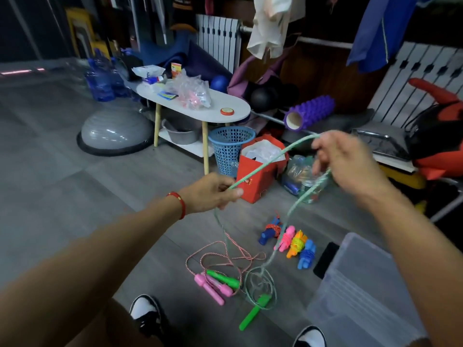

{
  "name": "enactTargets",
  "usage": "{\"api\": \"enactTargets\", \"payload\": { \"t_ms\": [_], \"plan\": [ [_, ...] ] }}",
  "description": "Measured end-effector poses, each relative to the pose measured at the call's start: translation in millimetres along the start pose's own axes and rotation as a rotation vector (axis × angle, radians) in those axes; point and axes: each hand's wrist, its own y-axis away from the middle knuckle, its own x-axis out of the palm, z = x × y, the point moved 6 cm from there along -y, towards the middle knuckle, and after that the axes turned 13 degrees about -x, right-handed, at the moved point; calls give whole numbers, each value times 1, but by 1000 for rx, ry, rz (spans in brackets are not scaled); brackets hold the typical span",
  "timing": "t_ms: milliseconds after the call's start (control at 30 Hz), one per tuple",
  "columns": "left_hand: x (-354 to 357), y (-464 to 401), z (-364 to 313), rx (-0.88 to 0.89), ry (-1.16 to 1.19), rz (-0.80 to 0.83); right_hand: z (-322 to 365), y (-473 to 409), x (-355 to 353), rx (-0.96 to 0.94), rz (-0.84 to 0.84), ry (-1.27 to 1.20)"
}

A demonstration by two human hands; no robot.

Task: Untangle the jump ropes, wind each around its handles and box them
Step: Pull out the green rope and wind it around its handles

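Note:
A green jump rope (260, 166) stretches between my hands above the floor. My left hand (213, 191) pinches one part of it, and my right hand (348, 164) grips a higher part. Both ends hang down to the floor, where its two green handles (253, 313) (223, 279) lie. A pink-and-white rope (225, 256) with pink handles (209, 289) lies tangled beside them. Several wound ropes with coloured handles (290, 242) sit in a row to the right. A clear plastic box (360, 294) stands at the lower right.
A black phone (325, 259) lies next to the box. A red paper bag (260, 171), a blue mesh basket (229, 149), a white low table (195, 106), a grey balance dome (115, 131) and a purple foam roller (309, 112) crowd the far side. My shoes (147, 314) are at the bottom.

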Motion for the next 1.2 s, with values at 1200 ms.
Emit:
{"api": "enactTargets", "payload": {
  "t_ms": [1200],
  "plan": [
    [47,60,207,-716,432,-80,-107,-6,-31,283,-206,122]
  ]
}}
